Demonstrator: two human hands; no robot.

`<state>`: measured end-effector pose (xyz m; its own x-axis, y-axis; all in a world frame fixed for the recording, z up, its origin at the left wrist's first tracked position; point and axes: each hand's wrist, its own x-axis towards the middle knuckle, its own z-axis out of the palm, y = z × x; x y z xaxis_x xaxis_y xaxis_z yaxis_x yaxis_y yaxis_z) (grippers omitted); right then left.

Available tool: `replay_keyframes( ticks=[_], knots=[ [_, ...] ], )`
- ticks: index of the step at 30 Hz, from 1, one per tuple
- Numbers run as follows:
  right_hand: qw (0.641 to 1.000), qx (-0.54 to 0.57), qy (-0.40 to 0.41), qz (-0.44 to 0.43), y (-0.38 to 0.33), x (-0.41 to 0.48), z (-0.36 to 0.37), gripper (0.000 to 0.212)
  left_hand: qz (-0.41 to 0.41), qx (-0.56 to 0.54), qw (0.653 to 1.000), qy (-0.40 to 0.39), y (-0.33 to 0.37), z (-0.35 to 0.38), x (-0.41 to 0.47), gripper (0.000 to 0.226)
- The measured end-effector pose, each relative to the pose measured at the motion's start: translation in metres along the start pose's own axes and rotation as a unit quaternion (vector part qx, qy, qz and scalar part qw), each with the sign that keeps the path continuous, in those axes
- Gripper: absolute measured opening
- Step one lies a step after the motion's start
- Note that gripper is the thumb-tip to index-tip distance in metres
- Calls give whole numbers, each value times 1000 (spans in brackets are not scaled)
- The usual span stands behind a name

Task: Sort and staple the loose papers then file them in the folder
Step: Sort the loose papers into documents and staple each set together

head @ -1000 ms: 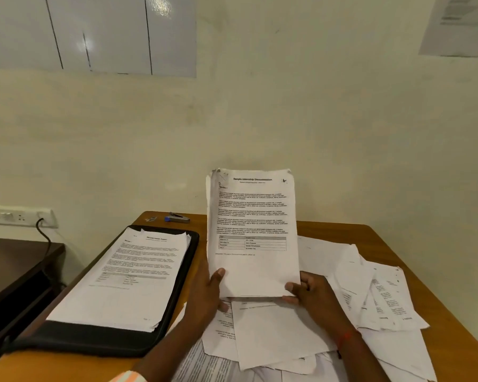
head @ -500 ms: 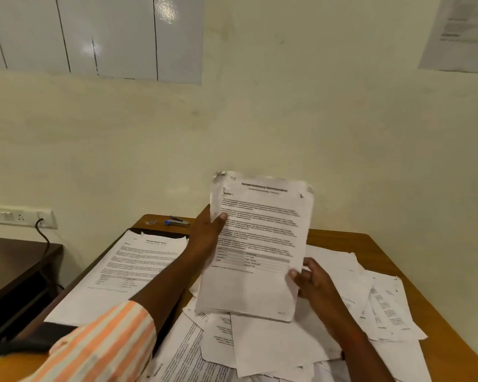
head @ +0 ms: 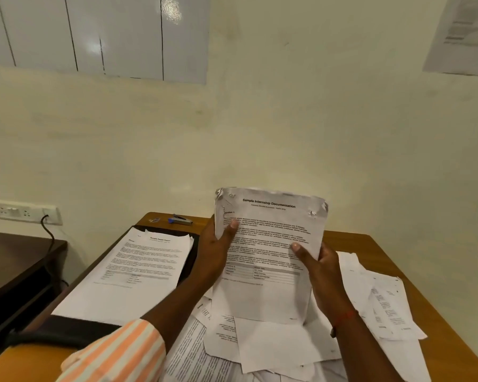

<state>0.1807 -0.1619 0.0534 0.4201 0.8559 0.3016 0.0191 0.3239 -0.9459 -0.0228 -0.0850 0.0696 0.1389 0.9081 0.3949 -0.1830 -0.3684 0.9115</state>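
Note:
I hold a set of printed sheets headed "Sample Internship Documentation" [head: 268,260] upright above the table. My left hand [head: 215,249] grips its left edge with the thumb on the front. My right hand [head: 319,267] grips its right edge, thumb on the text. The top corners of the set are torn and crumpled. A black folder [head: 185,260] lies open at the left with a stack of printed pages [head: 133,271] on it. A small blue and silver stapler [head: 180,219] lies at the table's far edge. Several loose papers [head: 276,346] are scattered under my hands.
The wooden table [head: 436,304] stands against a cream wall. More loose sheets [head: 384,301] spread to the right. A dark side table [head: 14,260] stands at the left, below a wall socket [head: 22,212] with a black cable.
Both hands have slid from the bottom edge of the sheets up to their sides. The set is raised a little and tilted slightly right.

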Motion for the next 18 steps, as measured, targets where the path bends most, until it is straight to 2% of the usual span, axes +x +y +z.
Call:
replay_keyframes(
  ticks=[3,13,18],
  knots=[
    [1000,-20,13,1,5,-2,2,24,-5,-18,1000,4,-5,0,-7,12],
    [1000,-22,21,-5,14,-8,3,22,1,-6,998,59,-12,2,-10,22],
    [999,-25,30,11,33,-18,4,20,-21,34,996,78,-38,-1,-20,48]
  ],
)
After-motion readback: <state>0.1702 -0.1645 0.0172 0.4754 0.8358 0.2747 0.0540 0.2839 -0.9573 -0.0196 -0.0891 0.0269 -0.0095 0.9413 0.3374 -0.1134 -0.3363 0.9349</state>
